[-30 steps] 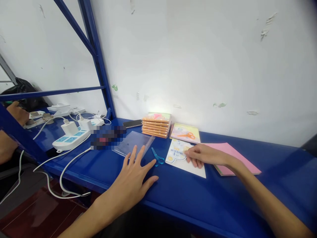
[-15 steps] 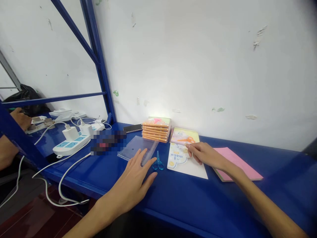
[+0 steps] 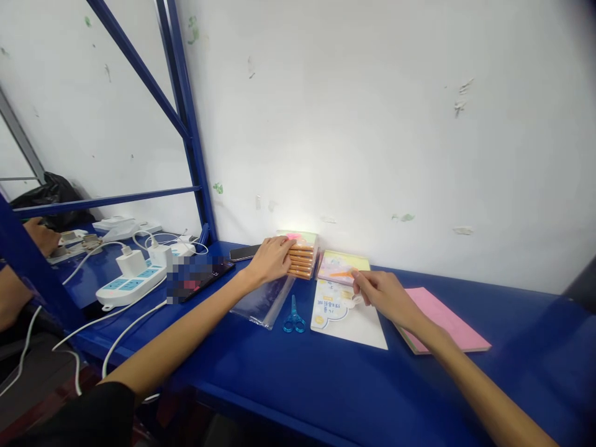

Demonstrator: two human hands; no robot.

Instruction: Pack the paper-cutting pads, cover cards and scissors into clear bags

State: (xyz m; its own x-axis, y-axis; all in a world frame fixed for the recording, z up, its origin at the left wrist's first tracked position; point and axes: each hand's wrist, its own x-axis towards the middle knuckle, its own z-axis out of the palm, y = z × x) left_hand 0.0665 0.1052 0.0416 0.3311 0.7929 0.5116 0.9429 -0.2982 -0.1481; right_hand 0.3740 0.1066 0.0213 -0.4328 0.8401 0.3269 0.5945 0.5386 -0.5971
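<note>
My distant blue bench (image 3: pixel 261 379), white wall (image 3: pixel 344 124) behind orange-edged stack (image 3: pixel 302 261), left hand (image 3: pixel 270 258) against it, right hand (image 3: pixel 379 293) rightward, grips unclear.

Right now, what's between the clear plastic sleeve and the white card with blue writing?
Blue scissors lie there on the blue desk, blades toward the wall. The head view shows it.

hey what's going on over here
At a blue table, a person's left hand is on a stack of packets. The right hand is at a packet showing orange scissors; its grip is unclear. Blue scissors lie between a clear sleeve and a printed card.
</note>
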